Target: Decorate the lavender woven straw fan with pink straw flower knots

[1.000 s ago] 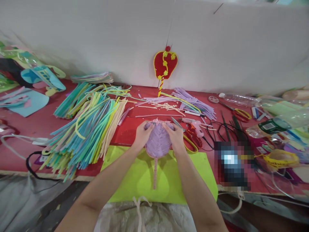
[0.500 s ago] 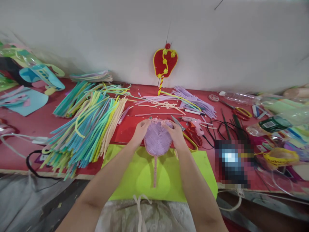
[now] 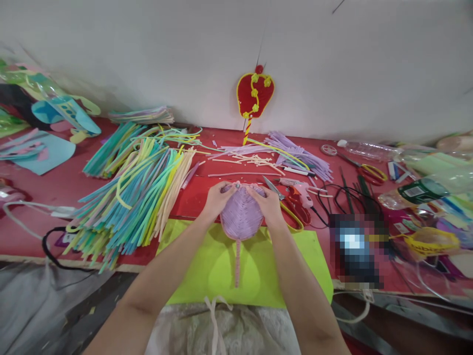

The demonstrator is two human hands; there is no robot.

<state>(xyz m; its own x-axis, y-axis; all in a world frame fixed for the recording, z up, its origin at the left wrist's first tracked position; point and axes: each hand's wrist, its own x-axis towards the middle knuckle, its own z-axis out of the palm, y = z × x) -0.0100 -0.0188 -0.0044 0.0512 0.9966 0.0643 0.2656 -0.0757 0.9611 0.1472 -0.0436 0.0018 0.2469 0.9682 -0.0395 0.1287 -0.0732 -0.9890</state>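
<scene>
A purple fan (image 3: 242, 217) made of pipe cleaners, with a thin pinkish handle, is held over a lime-green sheet (image 3: 195, 276). At the fan's upper left edge my left hand (image 3: 218, 199) is closed, with thumb and fingertips pinching the rim. My right hand (image 3: 269, 201) grips the upper right edge in the same way. Small pink trim shows along the top between the fingertips; its details are too small to make out. Scissors (image 3: 290, 209) with red and yellow handles lie just beyond my right hand, next to a pink glue gun (image 3: 303, 193).
A big bundle of multicoloured pipe cleaners (image 3: 136, 197) lies to the left. Purple pipe cleaners (image 3: 299, 155) are at the back. A red fan (image 3: 255, 96) with yellow flowers leans against the wall. Plastic bottles (image 3: 417, 191), another pair of scissors (image 3: 371, 172) and cables crowd the right.
My left fingertips have shifted right along the fan's top edge, closer to my right hand. The fan has stayed nearly in place; the view has moved slightly.
</scene>
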